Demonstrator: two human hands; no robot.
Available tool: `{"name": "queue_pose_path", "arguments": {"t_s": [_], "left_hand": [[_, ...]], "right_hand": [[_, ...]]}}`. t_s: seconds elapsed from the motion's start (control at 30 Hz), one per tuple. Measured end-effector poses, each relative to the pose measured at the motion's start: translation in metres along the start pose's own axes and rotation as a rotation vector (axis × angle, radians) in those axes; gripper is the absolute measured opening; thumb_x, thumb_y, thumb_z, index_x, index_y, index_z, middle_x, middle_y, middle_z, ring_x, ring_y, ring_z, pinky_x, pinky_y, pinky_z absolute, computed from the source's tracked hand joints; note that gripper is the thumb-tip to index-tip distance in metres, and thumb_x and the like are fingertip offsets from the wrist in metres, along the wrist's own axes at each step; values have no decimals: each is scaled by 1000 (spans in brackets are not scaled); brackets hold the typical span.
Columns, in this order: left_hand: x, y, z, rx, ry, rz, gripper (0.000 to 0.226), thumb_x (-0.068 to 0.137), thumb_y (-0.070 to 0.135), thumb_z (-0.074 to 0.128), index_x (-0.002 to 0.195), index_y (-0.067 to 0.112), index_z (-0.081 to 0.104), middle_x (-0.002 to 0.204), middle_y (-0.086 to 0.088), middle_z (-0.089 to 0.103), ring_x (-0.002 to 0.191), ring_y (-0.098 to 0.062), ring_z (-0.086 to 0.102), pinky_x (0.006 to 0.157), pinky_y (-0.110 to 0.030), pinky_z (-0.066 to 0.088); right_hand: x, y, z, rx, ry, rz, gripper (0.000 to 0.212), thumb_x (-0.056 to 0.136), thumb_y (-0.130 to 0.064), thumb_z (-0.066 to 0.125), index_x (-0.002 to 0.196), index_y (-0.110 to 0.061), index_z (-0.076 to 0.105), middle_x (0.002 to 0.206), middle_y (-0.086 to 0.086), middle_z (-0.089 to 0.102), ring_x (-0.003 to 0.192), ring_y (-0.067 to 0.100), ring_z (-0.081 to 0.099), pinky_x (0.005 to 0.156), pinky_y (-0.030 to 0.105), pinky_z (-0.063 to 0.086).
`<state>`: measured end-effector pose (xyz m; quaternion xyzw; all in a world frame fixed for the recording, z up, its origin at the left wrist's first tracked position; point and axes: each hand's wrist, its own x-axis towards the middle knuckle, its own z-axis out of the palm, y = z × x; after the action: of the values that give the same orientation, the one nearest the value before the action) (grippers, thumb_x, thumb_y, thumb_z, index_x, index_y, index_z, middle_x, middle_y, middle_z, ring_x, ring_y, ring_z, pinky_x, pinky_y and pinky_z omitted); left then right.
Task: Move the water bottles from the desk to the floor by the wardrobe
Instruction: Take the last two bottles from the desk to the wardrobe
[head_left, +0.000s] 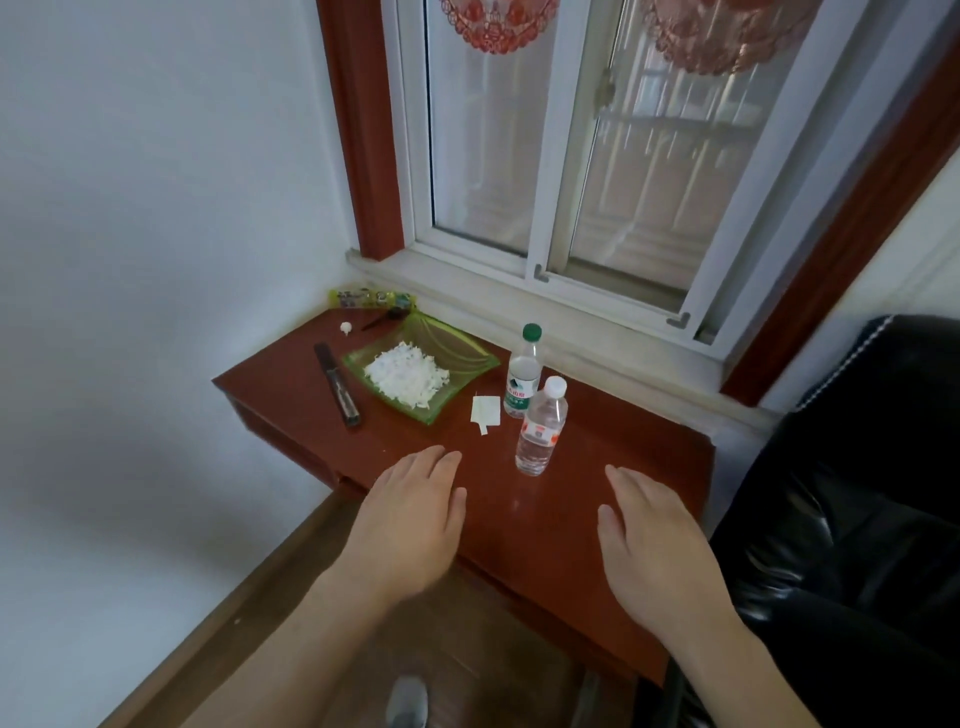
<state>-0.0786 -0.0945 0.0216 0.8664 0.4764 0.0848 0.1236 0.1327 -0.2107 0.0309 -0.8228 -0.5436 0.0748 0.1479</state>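
Observation:
Two clear water bottles stand upright on the red-brown desk below the window. The nearer bottle has a white cap and a red label. Just behind it, the other bottle has a green cap and a green label. My left hand hovers flat over the desk's front edge, left of the white-capped bottle, holding nothing. My right hand is spread flat over the desk to the right of that bottle, also holding nothing. Neither hand touches a bottle. The wardrobe is out of view.
A green glass dish with white shreds sits left of the bottles. A dark knife-like tool, a small paper slip and a yellow-green packet also lie on the desk. A black leather chair stands at the right.

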Motion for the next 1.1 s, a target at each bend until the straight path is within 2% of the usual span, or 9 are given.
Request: {"name": "queue_pose_path", "arguments": {"t_s": [0.2, 0.4, 0.53, 0.63, 0.73, 0.9, 0.97, 1.07, 1.1], "left_hand": [[104, -33, 2, -16, 10, 170, 49, 103, 39, 31, 149, 21, 36, 152, 0, 39, 139, -17, 35, 114, -33, 29], [210, -54, 0, -95, -84, 374, 48, 102, 34, 37, 147, 19, 37, 147, 0, 43, 133, -17, 40, 109, -33, 37], [271, -52, 8, -124, -146, 460, 44, 101, 31, 43, 144, 20, 40, 142, -1, 48, 128, -19, 45, 104, -36, 42], [311, -47, 24, -121, -206, 478, 48, 98, 36, 48, 144, 26, 39, 141, 3, 48, 126, -18, 49, 99, -40, 47], [341, -40, 40, -108, -283, 485, 59, 92, 36, 58, 147, 26, 36, 144, 3, 46, 125, -17, 50, 100, -38, 48], [373, -26, 57, -125, -343, 478, 64, 86, 32, 69, 141, 27, 38, 131, 0, 52, 110, -18, 56, 93, -37, 51], [381, -23, 62, -132, -345, 495, 54, 86, 31, 69, 134, 28, 44, 122, 1, 55, 104, -18, 57, 90, -39, 52], [386, -16, 65, -170, -305, 504, 18, 83, 24, 66, 96, 31, 55, 93, 7, 58, 83, -12, 57, 78, -40, 53], [388, -14, 64, -186, -304, 494, 15, 82, 20, 64, 87, 30, 54, 87, 6, 57, 78, -11, 56, 75, -41, 53]], "right_hand": [[73, -20, 15, 46, 51, 107, 51, 102, -36, 36, 151, -21, 33, 154, -4, 36, 142, 12, 29, 116, 27, 18], [144, -39, 26, 116, 68, 199, 51, 102, -36, 41, 151, -25, 31, 155, -8, 34, 143, 9, 27, 111, 22, 13], [183, -36, 32, 145, 36, 236, 53, 99, -38, 47, 149, -24, 34, 153, -5, 38, 139, 12, 34, 116, 32, 27], [206, -28, 38, 162, -8, 269, 57, 96, -40, 54, 148, -25, 35, 152, -6, 38, 137, 13, 38, 114, 35, 33], [223, -19, 45, 173, -73, 311, 64, 91, -42, 61, 148, -26, 36, 150, -5, 41, 132, 14, 45, 109, 39, 40], [236, -8, 55, 174, -153, 353, 68, 83, -48, 68, 142, -26, 43, 135, -4, 51, 113, 15, 56, 97, 37, 49], [239, -8, 60, 181, -155, 352, 61, 81, -47, 70, 134, -25, 50, 122, -6, 56, 103, 13, 57, 91, 33, 51], [241, -9, 64, 192, -135, 346, 42, 81, -44, 71, 116, -26, 59, 102, -9, 54, 88, 10, 56, 80, 29, 51], [242, -8, 65, 198, -135, 350, 37, 81, -42, 72, 111, -26, 60, 99, -9, 53, 86, 9, 56, 78, 28, 51]]}}
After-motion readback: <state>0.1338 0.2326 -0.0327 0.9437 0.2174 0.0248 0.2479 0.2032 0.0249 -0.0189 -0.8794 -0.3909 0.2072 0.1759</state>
